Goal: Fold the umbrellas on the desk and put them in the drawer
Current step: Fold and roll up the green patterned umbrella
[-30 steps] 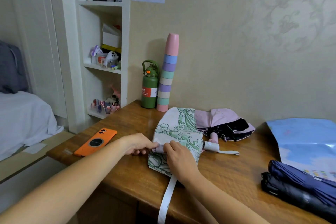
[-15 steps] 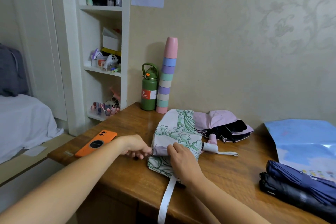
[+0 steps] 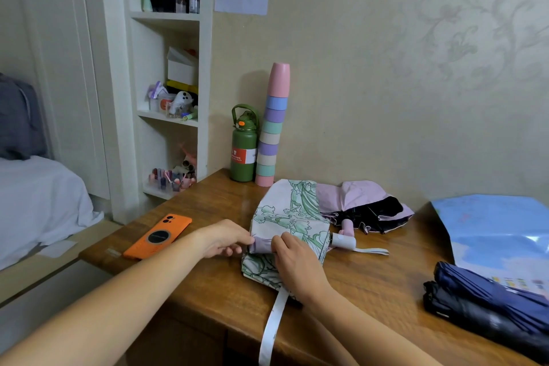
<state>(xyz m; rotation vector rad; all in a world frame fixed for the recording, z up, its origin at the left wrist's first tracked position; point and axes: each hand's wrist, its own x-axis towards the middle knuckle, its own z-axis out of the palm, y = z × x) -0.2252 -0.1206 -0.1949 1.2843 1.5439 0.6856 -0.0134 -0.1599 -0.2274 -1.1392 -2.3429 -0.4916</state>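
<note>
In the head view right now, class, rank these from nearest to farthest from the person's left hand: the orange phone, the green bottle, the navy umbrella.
Measured from the left hand:
1. Orange phone, just to its left on the desk.
2. Green bottle, behind it, against the wall.
3. Navy umbrella, far across at the desk's right end.

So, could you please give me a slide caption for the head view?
Both hands wrap the strap around the green floral umbrella on the desk.
</note>
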